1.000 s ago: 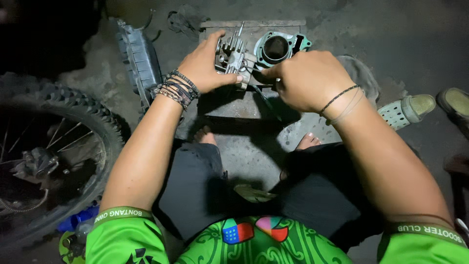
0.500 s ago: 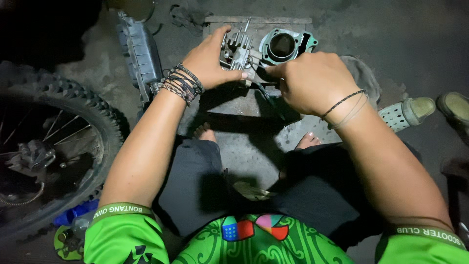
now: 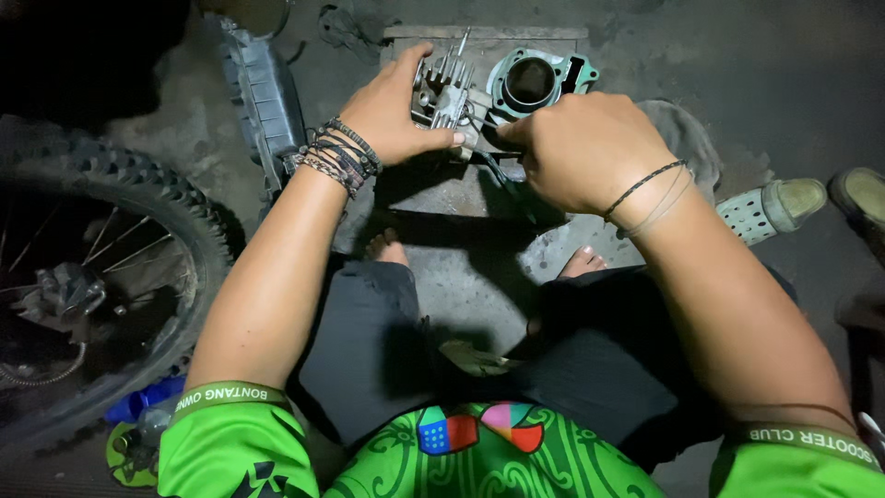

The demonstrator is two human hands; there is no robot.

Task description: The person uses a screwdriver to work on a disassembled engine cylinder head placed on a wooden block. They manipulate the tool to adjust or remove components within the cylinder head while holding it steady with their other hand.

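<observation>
The work in hand looks like fitting or loosening something on a small finned engine head (image 3: pixel 445 97), which sits on a flat slab (image 3: pixel 553 33) at about 12 o'clock from the person's knees, with a green-gasketed cylinder block (image 3: pixel 535 81) just beside it at 2 o'clock. The left hand (image 3: pixel 396 115) wraps the finned part from its 9 o'clock side, fingers curled over the top and thumb pressed along the lower edge, steadying it. The right hand (image 3: pixel 585 148) is closed into a loose fist at the part's 4 o'clock, apparently pinching a thin dark tool or wire, though shadow hides what exactly. Both forearms reach forward, wrists slightly bent down. The next move likely needs a firm brace from the left hand. A knobby wheel (image 3: pixel 111 277) lies at 8 o'clock.
</observation>
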